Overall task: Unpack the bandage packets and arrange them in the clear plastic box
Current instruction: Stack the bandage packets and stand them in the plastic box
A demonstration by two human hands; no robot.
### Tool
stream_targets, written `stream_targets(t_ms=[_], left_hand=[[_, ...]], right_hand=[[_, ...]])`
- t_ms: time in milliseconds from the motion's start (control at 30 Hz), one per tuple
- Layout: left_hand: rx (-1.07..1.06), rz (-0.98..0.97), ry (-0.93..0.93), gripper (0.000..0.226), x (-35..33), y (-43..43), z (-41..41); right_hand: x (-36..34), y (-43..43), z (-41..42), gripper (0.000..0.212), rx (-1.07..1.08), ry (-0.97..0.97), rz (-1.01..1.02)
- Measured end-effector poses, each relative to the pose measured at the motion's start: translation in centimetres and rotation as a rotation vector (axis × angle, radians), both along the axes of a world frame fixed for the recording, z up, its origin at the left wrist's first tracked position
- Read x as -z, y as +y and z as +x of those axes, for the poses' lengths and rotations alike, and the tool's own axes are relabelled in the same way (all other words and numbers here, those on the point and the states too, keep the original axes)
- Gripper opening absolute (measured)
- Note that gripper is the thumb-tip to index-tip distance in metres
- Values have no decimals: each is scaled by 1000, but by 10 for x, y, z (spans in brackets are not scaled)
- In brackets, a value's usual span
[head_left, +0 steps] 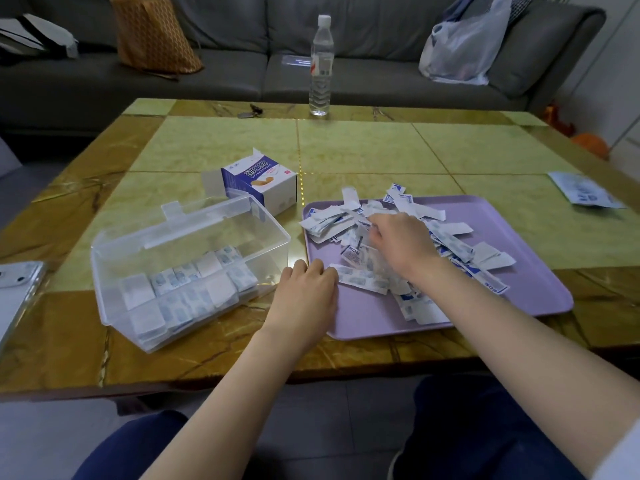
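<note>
A clear plastic box (114,289) stands open on the table's left, with several bandage packets (194,289) lined up on its floor. A lilac tray (374,323) to its right carries a loose heap of white-and-blue bandage packets (450,251). My right hand (401,240) reaches into the heap with its fingers curled down among the packets; whether it holds one is hidden. My left hand (308,289) lies at the tray's left edge, fingers curled under, its fingertips next to a strip of packets (360,278). An opened blue-and-white bandage carton (263,183) stands behind the box.
A water bottle (321,64) stands at the table's far edge, with keys (251,110) to its left. A leaflet (585,194) lies at the right edge, a white phone (15,289) at the left. A grey sofa with bags lies beyond.
</note>
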State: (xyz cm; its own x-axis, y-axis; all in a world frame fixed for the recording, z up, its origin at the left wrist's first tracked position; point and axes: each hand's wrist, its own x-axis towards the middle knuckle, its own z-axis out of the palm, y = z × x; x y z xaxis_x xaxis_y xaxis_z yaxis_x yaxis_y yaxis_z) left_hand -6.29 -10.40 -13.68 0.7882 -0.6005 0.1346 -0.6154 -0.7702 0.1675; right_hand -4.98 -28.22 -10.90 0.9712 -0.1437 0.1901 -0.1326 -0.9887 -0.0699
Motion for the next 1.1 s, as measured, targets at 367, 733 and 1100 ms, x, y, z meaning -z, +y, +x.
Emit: stream_targets(t_ms=[367,733,1100], left_hand=[[-116,-692,621,51,-14,-11,6],[-240,-1017,954,33,-32,-15,4],[-139,-714,524,6,-17,-15,10]], right_hand=[[13,28,-49,28,-211,-286,249],[16,27,-65,54,-425,-166,216],[20,20,-76,25,-436,-208,375]])
